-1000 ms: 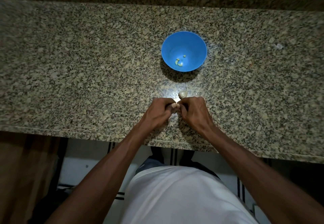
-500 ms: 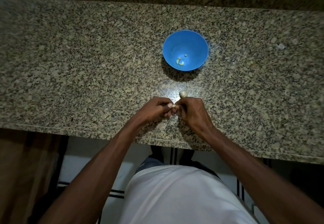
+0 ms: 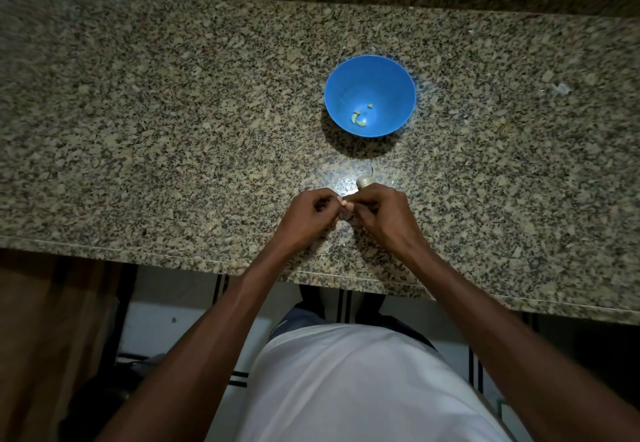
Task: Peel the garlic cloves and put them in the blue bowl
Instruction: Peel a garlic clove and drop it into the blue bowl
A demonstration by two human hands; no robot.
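**Both hands pinch one clove**

Fingers (image 3: 341, 201) of the left hand (image 3: 308, 218) and right hand (image 3: 379, 215) pinch a clove (image 3: 347, 205) between them, near side of the bowl (image 3: 370, 95). A garlic head (image 3: 365, 182) lies between hands and bowl on the worktop (image 3: 173, 130). Peeled cloves (image 3: 358, 119) sit inside the bowl.

Left half of counter (image 3: 138, 123): bare granite from the near edge to the back wall; nothing stood in the way.
Upper centre: blue bowl (image 3: 370, 95) stood upright, mouth unobstructed, peeled cloves (image 3: 359, 118) low inside.
Between bowl and hands: a strip of bare granite, partly taken by the garlic bulb (image 3: 364, 182) lying just beside the right hand (image 3: 379, 215).
Lower centre: left hand (image 3: 308, 216) and right hand close together, blocking that spot.
Right side: bare except a small scrap (image 3: 561, 88) in the upper right.
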